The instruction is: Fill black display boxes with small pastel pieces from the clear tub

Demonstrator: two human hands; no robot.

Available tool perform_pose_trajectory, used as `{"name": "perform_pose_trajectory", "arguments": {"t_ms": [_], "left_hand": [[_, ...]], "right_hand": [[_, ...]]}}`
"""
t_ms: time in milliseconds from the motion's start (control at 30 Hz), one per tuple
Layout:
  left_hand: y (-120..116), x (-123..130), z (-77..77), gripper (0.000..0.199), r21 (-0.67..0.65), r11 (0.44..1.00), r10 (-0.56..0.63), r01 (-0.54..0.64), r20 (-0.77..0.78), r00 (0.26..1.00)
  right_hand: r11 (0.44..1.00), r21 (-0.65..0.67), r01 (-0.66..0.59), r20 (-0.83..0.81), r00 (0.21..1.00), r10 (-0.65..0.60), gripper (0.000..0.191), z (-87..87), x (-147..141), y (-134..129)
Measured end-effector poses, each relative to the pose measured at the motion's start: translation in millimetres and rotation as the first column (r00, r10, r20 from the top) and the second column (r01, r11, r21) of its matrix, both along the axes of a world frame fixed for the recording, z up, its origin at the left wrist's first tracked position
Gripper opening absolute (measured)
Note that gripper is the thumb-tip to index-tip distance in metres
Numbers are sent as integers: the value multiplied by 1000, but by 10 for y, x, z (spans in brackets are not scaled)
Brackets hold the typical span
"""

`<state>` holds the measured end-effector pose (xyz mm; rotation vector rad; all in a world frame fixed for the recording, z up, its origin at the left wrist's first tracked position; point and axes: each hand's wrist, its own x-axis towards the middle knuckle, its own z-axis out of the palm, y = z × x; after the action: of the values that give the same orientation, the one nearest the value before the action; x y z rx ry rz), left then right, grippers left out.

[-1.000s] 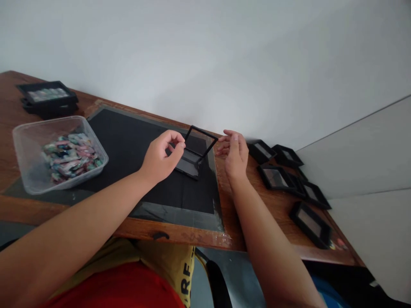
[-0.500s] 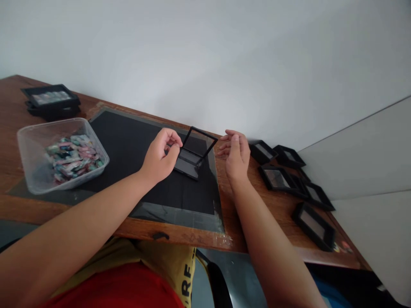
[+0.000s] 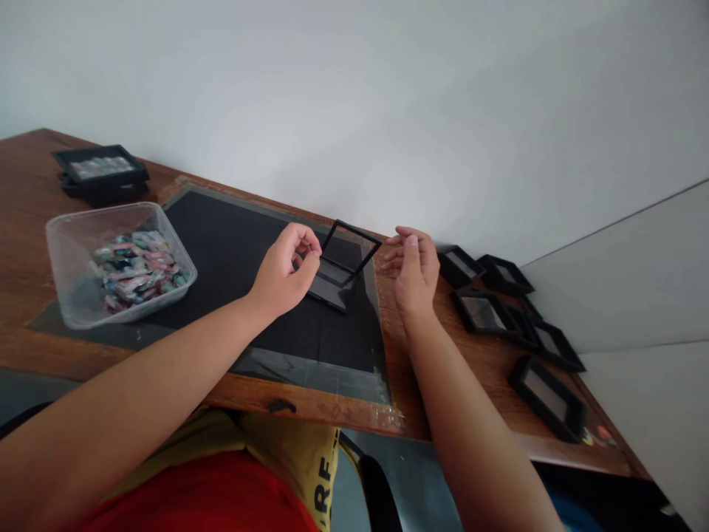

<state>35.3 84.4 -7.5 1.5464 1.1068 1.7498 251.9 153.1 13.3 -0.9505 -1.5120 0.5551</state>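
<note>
A black box (image 3: 331, 290) with a clear window in its raised lid stands open on the black mat (image 3: 221, 229). My left hand (image 3: 289, 267) is at the box's left edge, thumb and fingertips pressed together; what they hold, if anything, is too small to make out. My right hand (image 3: 410, 272) is just right of the raised lid, apart from it, with its fingers spread and nothing in it. Left of the mat's middle, a clear plastic tub (image 3: 74, 288) holds several small wrapped pieces (image 3: 138, 270) in pink, green and white.
Filled black boxes (image 3: 103, 174) are stacked at the table's back left. Several closed black window boxes (image 3: 548, 395) lie on the wooden table (image 3: 470, 369) at the right. A white wall (image 3: 332, 96) rises behind the table.
The whole view has shifted slightly, so the things appear a little further right. Both hands have kept nearly the same pose beside the open box.
</note>
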Motion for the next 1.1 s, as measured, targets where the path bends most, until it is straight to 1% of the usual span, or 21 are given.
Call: {"name": "perform_pose_trajectory", "arguments": {"t_ms": [133, 200, 333, 400, 500, 633, 767, 867, 933, 1000, 1033, 1100], "left_hand": [[7, 1, -20, 14, -8, 1000, -7, 7, -6, 1000], [9, 0, -33, 14, -4, 1000, -11, 11, -6, 1000], [6, 0, -51, 14, 6, 1000, -6, 6, -23, 1000], [8, 5, -56, 13, 14, 1000, 0, 1, -37, 999], [22, 12, -66, 13, 28, 1000, 16, -15, -62, 998], [29, 0, -82, 15, 37, 999, 27, -24, -94, 995], [-68, 4, -36, 13, 65, 998, 36, -26, -168, 985], [-224, 67, 95, 11, 159, 987, 55, -13, -259, 964], [-358, 116, 243, 11, 216, 975, 23, 50, -324, 946], [-514, 125, 438, 11, 235, 963, -31, 129, -379, 925], [-597, 96, 549, 11, 240, 959, -42, 150, -402, 915], [-763, -62, 776, 10, 237, 962, -12, 138, -464, 886]], "right_hand": [[999, 38, 14, -30, 999, -13, 33, 49, -28, -52], [994, 105, 44, -53, 998, -38, 29, 84, -44, -89], [965, 229, 124, -68, 991, -111, 26, 144, -56, -137], [959, 253, 129, -87, 990, -111, 22, 155, -57, -138], [956, 275, 107, -125, 989, -75, 11, 147, -61, -133], [952, 293, 90, -118, 991, -58, 20, 128, -61, -154], [946, 307, 105, -46, 994, -95, 21, 121, -49, -178], [946, 313, 85, -8, 996, -87, 19, 123, -35, -187], [947, 315, 53, -3, 998, -55, 19, 128, -27, -197], [944, 329, 21, 4, 1000, -23, 20, 135, -18, -213], [941, 338, 7, 11, 1000, -12, 20, 139, -13, -223], [936, 353, -16, 31, 1000, 5, 21, 144, -1, -243]]}}
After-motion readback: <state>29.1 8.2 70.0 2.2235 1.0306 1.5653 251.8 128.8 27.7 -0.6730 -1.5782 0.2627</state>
